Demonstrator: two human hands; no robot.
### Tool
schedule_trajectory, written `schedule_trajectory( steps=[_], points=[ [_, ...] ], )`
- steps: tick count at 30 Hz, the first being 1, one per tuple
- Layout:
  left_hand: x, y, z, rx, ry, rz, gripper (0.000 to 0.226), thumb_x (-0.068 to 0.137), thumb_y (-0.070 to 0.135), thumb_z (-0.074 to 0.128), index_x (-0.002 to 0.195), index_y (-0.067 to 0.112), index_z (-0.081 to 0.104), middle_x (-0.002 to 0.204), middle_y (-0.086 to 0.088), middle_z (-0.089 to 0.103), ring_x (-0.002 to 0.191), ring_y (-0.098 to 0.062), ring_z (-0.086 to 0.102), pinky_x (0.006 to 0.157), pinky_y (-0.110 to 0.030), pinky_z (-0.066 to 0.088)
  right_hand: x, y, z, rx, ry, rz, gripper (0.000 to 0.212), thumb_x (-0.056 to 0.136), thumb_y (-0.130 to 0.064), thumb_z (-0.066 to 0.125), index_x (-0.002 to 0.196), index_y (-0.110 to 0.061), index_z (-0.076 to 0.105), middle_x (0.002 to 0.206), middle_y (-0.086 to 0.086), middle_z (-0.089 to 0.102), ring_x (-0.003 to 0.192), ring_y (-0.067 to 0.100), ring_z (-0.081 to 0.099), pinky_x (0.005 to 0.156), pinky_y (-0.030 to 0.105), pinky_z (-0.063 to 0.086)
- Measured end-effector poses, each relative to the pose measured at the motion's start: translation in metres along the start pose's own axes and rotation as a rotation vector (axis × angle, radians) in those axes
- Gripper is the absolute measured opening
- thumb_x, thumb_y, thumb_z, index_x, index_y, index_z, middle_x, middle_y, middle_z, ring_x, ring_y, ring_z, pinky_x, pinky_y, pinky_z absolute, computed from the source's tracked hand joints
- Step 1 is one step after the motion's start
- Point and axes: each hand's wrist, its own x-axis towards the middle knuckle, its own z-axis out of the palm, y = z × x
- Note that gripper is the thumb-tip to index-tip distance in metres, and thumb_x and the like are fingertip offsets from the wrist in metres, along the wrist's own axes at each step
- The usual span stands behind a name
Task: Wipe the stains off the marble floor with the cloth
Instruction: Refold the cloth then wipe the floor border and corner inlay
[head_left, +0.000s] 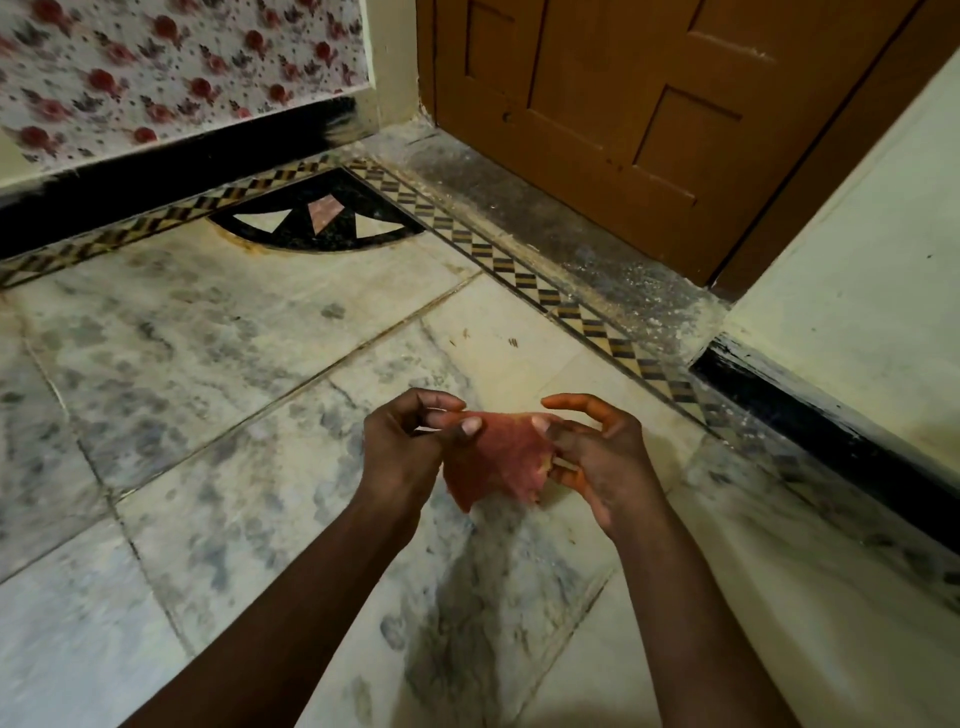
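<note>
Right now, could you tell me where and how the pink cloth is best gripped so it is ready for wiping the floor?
Grip the cloth along its top edge, coming from either side, as the left hand and right hand do now: each pinches an upper corner. It hangs limp to a lower point above the marble floor, so bunching it from the top would probably give a firmer wiping pad.

Home: marble floor (218, 332), wood door (623, 104) (floral wall (156, 67)).
</note>
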Motion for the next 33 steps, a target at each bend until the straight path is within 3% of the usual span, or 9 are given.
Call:
schedule_trajectory(
  steps=[7, 11, 16, 18, 22, 25, 28, 30, 33],
  points=[
    [-0.001, 0.004, 0.003, 0.122, -0.048, 0.133, 0.027, 0.074, -0.002, 0.089, 0.093, 0.016, 0.083, 0.086, -0.003, 0.081, 0.075, -0.014, 0.073, 0.066, -0.026, 0.06, 0.008, -0.001, -0.002, -0.142, 0.072, -0.081, 0.025, 0.089, 0.012, 0.071, 0.089, -0.012, 0.081, 0.088, 0.01, 0.081, 0.085, 0.029, 0.079, 0.062, 0.035, 0.063],
    [0.003, -0.002, 0.006, 0.238, -0.091, 0.202, 0.041, 0.072, -0.005, 0.09, 0.099, 0.023, 0.081, 0.1, 0.003, 0.075, 0.079, -0.008, 0.072, 0.064, -0.02, 0.057, 0.006, -0.002, -0.01, -0.238, 0.048, -0.152, 0.034, 0.073, 0.014, 0.086, 0.09, -0.016, 0.08, 0.083, 0.004, 0.082, 0.08, 0.018, 0.079, 0.067, 0.031, 0.064],
    [0.003, -0.004, 0.008, 0.487, -0.043, 0.342, 0.019, 0.078, -0.001, 0.087, 0.083, 0.017, 0.08, 0.097, 0.0, 0.064, 0.082, -0.005, 0.065, 0.059, -0.012, 0.048, 0.0, 0.0, -0.02, -0.54, 0.107, -0.311, 0.024, 0.07, -0.008, 0.094, 0.07, -0.026, 0.079, 0.083, -0.006, 0.076, 0.087, 0.013, 0.07, 0.08, 0.031, 0.056],
    [0.001, 0.002, 0.008, 0.497, -0.079, 0.336, 0.015, 0.078, 0.005, 0.089, 0.079, 0.017, 0.079, 0.098, 0.001, 0.063, 0.086, -0.003, 0.067, 0.062, -0.016, 0.052, -0.005, -0.003, -0.03, -0.596, 0.091, -0.312, 0.025, 0.074, -0.01, 0.092, 0.068, -0.028, 0.075, 0.092, -0.008, 0.071, 0.093, 0.01, 0.066, 0.081, 0.028, 0.051],
    [-0.001, 0.012, 0.021, 0.341, -0.301, 0.208, 0.011, 0.083, -0.002, 0.082, 0.085, -0.001, 0.072, 0.077, -0.004, 0.071, 0.06, -0.008, 0.068, 0.056, -0.018, 0.051, -0.02, -0.02, -0.052, -0.398, -0.042, -0.233, 0.013, 0.085, -0.001, 0.083, 0.082, -0.012, 0.074, 0.075, 0.003, 0.075, 0.069, 0.019, 0.072, 0.066, 0.03, 0.061],
    [0.005, 0.006, 0.046, 0.337, -0.306, 0.184, 0.01, 0.086, 0.005, 0.083, 0.087, 0.007, 0.073, 0.082, -0.005, 0.072, 0.063, -0.007, 0.065, 0.054, -0.017, 0.048, -0.011, -0.022, -0.071, -0.418, 0.061, -0.242, 0.019, 0.081, -0.002, 0.086, 0.085, -0.017, 0.075, 0.077, -0.001, 0.076, 0.072, 0.016, 0.073, 0.067, 0.032, 0.062],
    [0.021, -0.022, 0.064, 0.421, -0.334, 0.072, 0.023, 0.084, 0.021, 0.087, 0.101, 0.017, 0.072, 0.091, -0.003, 0.075, 0.079, -0.015, 0.072, 0.065, -0.028, 0.057, 0.007, -0.005, -0.086, -0.629, 0.323, -0.283, 0.03, 0.077, -0.002, 0.089, 0.096, -0.021, 0.073, 0.097, 0.0, 0.075, 0.093, 0.021, 0.072, 0.086, 0.04, 0.059],
    [0.034, -0.051, 0.065, 0.644, -0.302, 0.1, 0.038, 0.082, 0.026, 0.088, 0.113, 0.019, 0.068, 0.102, -0.002, 0.073, 0.092, -0.02, 0.072, 0.081, -0.033, 0.057, 0.01, 0.014, -0.085, -0.76, 0.463, -0.421, 0.026, 0.083, 0.001, 0.081, 0.101, -0.017, 0.074, 0.104, 0.006, 0.072, 0.099, 0.025, 0.068, 0.087, 0.033, 0.053],
    [0.048, -0.081, 0.044, 0.94, -0.233, 0.239, 0.048, 0.086, 0.024, 0.08, 0.129, 0.015, 0.061, 0.126, -0.01, 0.061, 0.114, -0.032, 0.065, 0.095, -0.041, 0.054, 0.011, 0.065, -0.064, -0.922, 0.28, -0.498, 0.025, 0.094, -0.012, 0.06, 0.114, -0.005, 0.073, 0.12, 0.014, 0.07, 0.113, 0.032, 0.066, 0.094, 0.032, 0.051]
  ],
)
